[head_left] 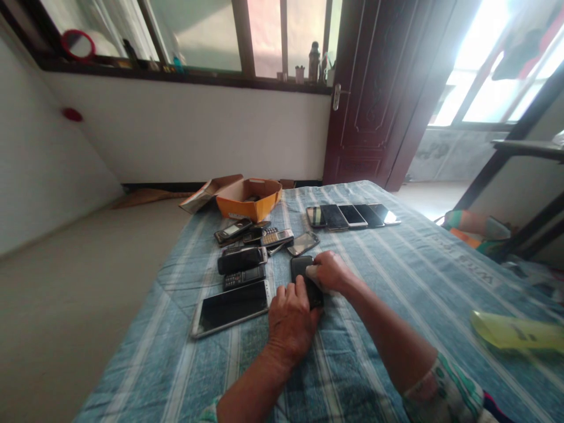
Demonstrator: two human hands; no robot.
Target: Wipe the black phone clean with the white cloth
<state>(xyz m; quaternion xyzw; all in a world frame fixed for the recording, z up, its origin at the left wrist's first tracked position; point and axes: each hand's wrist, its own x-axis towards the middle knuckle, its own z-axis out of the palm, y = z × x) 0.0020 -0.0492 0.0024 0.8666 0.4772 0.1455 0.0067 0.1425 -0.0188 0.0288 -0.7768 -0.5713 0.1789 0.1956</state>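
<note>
A black mobile phone (301, 266) lies on the striped bedspread, partly hidden by both hands. My left hand (291, 317) is closed around its near end and left edge. On its right side, my right hand (332, 272) has its fingers pressed together against the phone. Something small and pale shows at those fingertips, too unclear to name. Just left of my left hand lies a white-rimmed tablet (232, 308). Beyond it are a keypad phone (244, 278), a dark phone (241, 259) and a loose pile of older phones (277, 237). A grey phone (304, 243) lies just past the black one.
An open orange box (249, 207) with its lid (210, 194) stands at the far left edge. Several smartphones lie in a row, including a white-framed phone (352, 216). A yellow translucent packet (515, 332) is at right. Behind stands a brown door (374, 88).
</note>
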